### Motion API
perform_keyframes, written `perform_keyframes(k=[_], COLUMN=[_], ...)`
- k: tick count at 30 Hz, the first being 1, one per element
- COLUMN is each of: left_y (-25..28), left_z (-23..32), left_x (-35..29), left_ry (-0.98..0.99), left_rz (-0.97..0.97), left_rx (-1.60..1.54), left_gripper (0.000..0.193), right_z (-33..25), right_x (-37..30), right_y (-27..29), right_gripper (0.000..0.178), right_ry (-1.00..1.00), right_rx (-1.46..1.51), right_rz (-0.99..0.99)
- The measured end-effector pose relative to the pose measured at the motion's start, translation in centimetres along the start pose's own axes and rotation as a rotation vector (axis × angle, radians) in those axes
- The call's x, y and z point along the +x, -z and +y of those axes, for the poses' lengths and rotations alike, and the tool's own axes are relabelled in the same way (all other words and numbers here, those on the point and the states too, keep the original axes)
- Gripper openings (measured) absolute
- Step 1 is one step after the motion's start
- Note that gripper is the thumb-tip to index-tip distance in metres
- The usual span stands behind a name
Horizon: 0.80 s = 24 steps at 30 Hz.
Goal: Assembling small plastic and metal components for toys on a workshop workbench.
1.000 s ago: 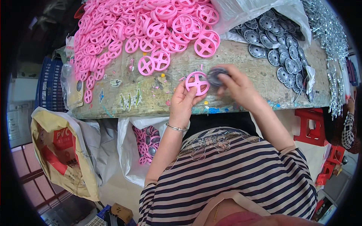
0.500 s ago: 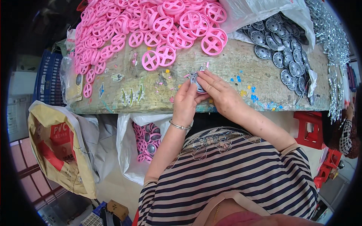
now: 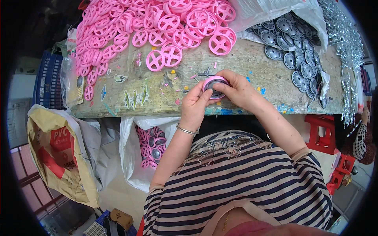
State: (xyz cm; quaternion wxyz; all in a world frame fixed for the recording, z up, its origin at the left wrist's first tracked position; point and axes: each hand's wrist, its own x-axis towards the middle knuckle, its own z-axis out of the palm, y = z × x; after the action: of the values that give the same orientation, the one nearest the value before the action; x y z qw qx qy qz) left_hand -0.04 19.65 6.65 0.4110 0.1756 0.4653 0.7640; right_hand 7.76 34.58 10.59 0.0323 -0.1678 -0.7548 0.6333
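Above the table's front edge, a pink plastic wheel (image 3: pixel 205 83) with a grey hubcap disc (image 3: pixel 215 93) set inside its ring is held between my two hands. My left hand (image 3: pixel 194 101) grips its left rim, with the thumb on the disc. On the opposite side, my right hand (image 3: pixel 238 89) wraps the rim, its thumb also pressing the grey face. The fingers beneath the wheel are partly hidden. Just beyond it, a small dark cross-shaped metal piece (image 3: pixel 206 74) lies on the worn table (image 3: pixel 252 65).
Pink spoked wheels (image 3: pixel 169 23) are heaped at the far left. Grey discs (image 3: pixel 303 70) spill from a white bag (image 3: pixel 275 15) at the far right. Below the table edge, a white sack (image 3: pixel 128 157) holds pink wheels with grey centres. A red stool (image 3: pixel 321 133) stands right.
The wheel has tilted to show its pink rim and grey face. My right hand has shifted from covering it to gripping its right side, with both thumbs on the disc.
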Motion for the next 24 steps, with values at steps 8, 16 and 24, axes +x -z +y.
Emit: perform_keyframes(k=[8, 16, 24], left_y=[0.5, 9.7, 11.7], left_z=[0.2, 3.7, 5.2], left_x=[-1.5, -11.1, -14.0], left_ry=[-0.068, -0.312, -0.206], left_rz=[0.177, 0.811, 0.872], left_rx=[0.288, 1.028, 1.236], left_gripper=[0.026, 0.027, 0.033], right_z=[-1.0, 0.6, 0.1], right_x=[-0.6, 5.0, 7.3], right_y=[-0.5, 4.3, 6.1], right_gripper=[0.026, 0.064, 0.07], right_ry=[-0.008, 0.56, 0.543], right_rx=[0.031, -0.923, -0.934], right_rz=[0.023, 0.557, 0.402])
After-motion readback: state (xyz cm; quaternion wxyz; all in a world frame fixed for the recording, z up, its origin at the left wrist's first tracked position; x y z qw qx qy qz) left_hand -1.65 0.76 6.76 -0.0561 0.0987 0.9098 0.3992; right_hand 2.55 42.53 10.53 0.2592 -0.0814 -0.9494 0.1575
